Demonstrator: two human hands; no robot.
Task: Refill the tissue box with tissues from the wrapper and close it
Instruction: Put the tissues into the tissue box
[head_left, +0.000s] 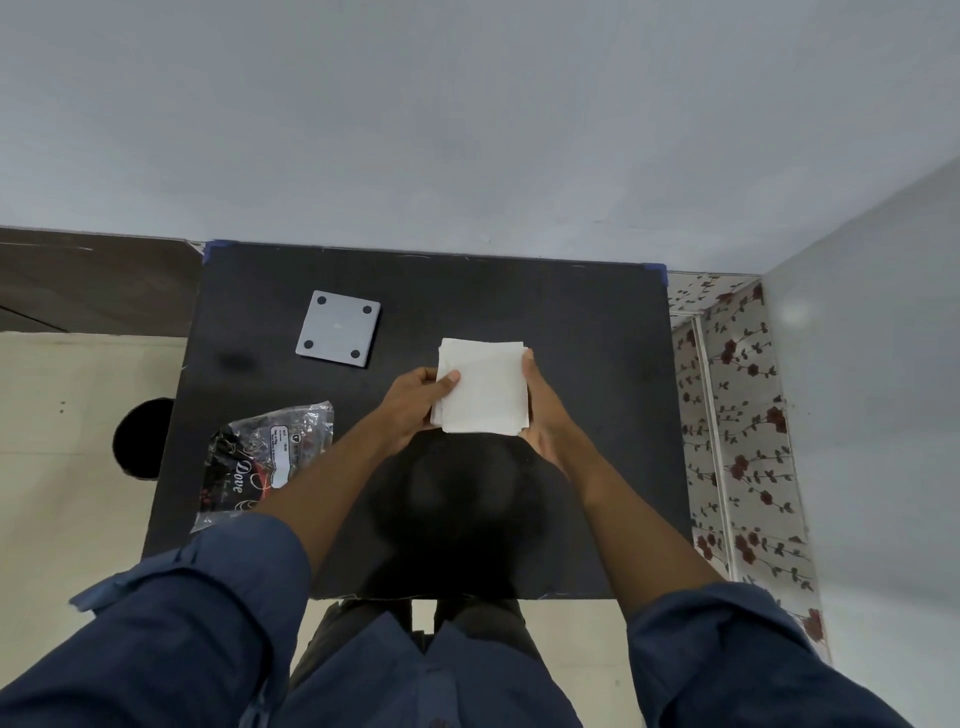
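White tissue stack (483, 387) above table (587, 364) centre, pinched between my left hand (415, 402) grip and right hand (543, 410) grip. Grey lid (337, 328), probably box base, far left. Emptied wrapper (265, 457) near left.

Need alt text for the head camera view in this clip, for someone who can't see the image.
Both hands hold a stack of white tissues above a black table, the left hand gripping its left edge and the right hand its right edge. An empty printed plastic wrapper lies at the left, and a grey square panel with four dark dots lies beyond it.
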